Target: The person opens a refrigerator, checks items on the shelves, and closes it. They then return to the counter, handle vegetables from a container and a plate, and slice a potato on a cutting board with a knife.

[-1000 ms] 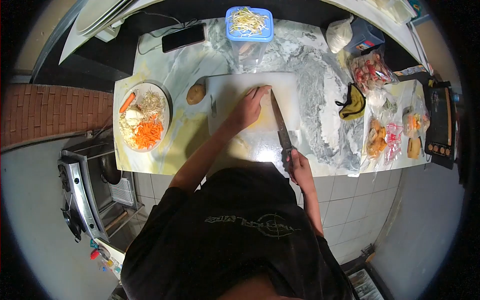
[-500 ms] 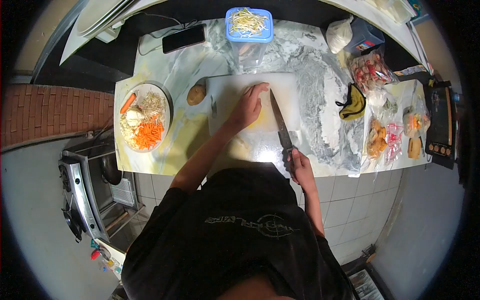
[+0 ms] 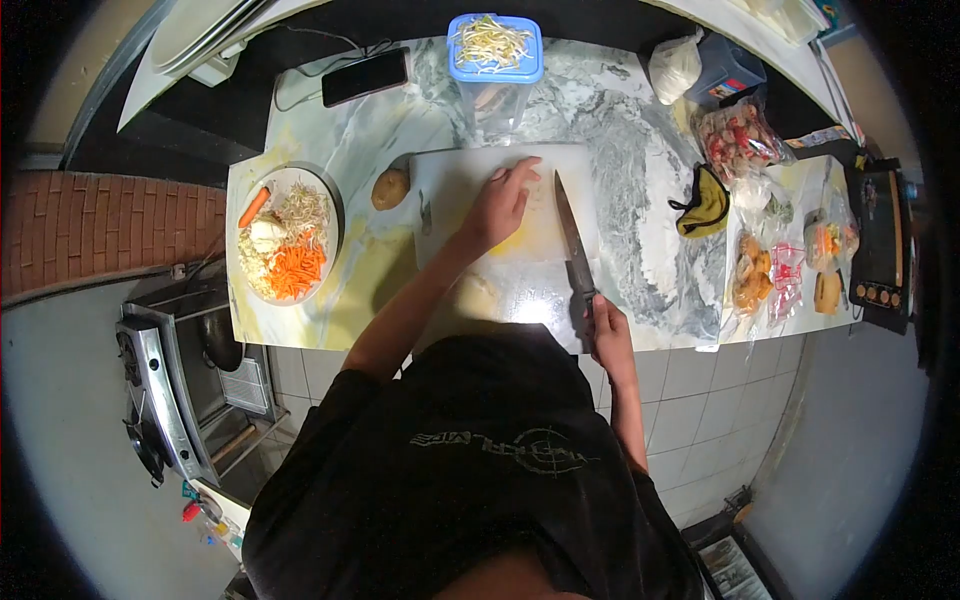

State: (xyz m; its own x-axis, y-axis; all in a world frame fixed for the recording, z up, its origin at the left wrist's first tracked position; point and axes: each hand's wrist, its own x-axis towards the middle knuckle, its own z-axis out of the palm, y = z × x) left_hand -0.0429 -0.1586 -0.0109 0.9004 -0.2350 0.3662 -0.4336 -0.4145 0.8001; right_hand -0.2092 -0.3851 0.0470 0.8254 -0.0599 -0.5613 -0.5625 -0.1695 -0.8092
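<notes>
My right hand grips the dark handle of a kitchen knife, near the counter's front edge. The blade points away from me over the right part of a white cutting board. My left hand rests over the middle of the board, fingers apart and partly bent, left of the blade tip. Faint pale bits seem to lie by its fingertips, too small to name. What is under the palm is hidden. A brown potato sits just left of the board.
At left, a plate carries carrot strips, bean sprouts and a whole carrot. Behind the board stands a blue-lidded container with sprouts on top. A phone lies back left. Bagged foods and a yellow-black cloth item are at right.
The knife and my right hand have shifted slightly right, so the blade tip is farther from my left fingers. My left hand stays nearly in place.
</notes>
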